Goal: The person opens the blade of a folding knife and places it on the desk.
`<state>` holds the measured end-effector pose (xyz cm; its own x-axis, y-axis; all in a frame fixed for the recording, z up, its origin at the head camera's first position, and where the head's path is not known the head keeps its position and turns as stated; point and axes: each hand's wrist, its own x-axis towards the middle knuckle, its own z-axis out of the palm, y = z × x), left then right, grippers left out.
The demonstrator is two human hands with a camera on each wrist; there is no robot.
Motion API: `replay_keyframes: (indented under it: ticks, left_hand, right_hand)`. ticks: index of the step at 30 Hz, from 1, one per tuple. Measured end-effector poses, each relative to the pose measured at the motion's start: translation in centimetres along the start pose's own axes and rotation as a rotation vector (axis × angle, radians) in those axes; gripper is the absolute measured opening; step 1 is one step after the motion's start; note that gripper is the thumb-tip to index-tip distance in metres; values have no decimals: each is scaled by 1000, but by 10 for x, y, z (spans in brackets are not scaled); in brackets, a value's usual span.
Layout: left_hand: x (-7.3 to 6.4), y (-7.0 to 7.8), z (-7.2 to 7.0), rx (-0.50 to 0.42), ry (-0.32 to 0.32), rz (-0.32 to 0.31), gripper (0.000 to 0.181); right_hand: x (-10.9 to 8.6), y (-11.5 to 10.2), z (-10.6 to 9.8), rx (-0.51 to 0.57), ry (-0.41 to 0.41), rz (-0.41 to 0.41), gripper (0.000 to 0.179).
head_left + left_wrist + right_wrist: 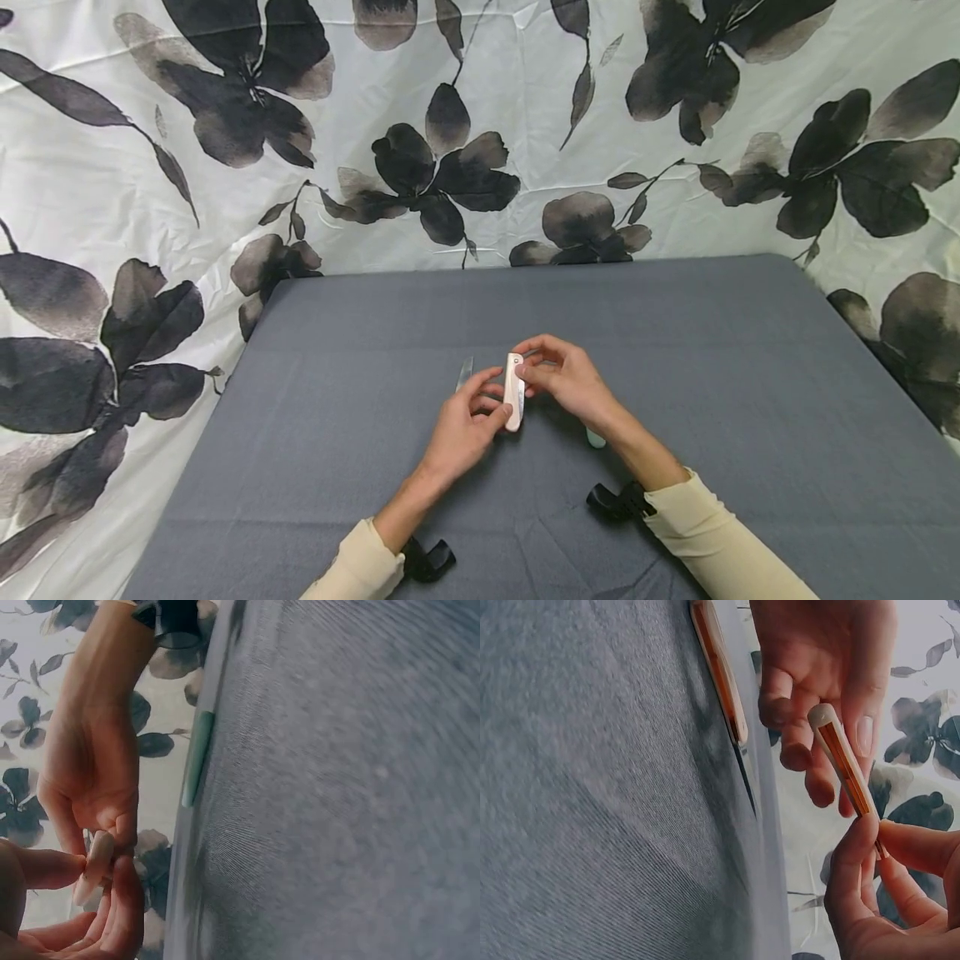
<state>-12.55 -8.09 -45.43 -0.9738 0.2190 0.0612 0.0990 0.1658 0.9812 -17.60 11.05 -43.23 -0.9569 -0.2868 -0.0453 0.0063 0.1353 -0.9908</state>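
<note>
Between both hands a folding knife [513, 400] with a pale pink handle stands nearly upright, its blade folded in along the right side. My left hand [462, 429] holds its lower end, thumb on the near face. At the upper end, my right hand [567, 382] pinches it between thumb and fingers. The orange inner edge of the held knife [847, 769] shows in the right wrist view. Beyond the left hand a second knife's blade [466, 369] points away; its pale handle [721, 675] lies on the table in the right wrist view.
A mint-green rounded piece [595, 438] lies on the grey cloth-covered table [360, 333], partly hidden under the right forearm. Black camera mounts [429, 560] sit on both wrists. A white floral sheet [555, 50] hangs behind the table's far edge.
</note>
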Motion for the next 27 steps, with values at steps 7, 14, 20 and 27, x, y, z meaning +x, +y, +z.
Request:
replay_keyframes:
  ticks: [7,14,20,27]
  left_hand:
    - [2,1,-2,-91,-37,-18,66]
    - [2,1,-2,-99,4,-31,67]
    - [2,2,-1,-142,39,-33,69]
    - [1,2,-1,-130,52,-35,69]
  right_hand:
    - [-3,0,5,-14,-2,-14,32]
    - [-7,2,6,-47,-9,-33,48]
    - [-10,5,9,-7,-43,-47,45]
    - [-12,7,12,3,-68,-62,44]
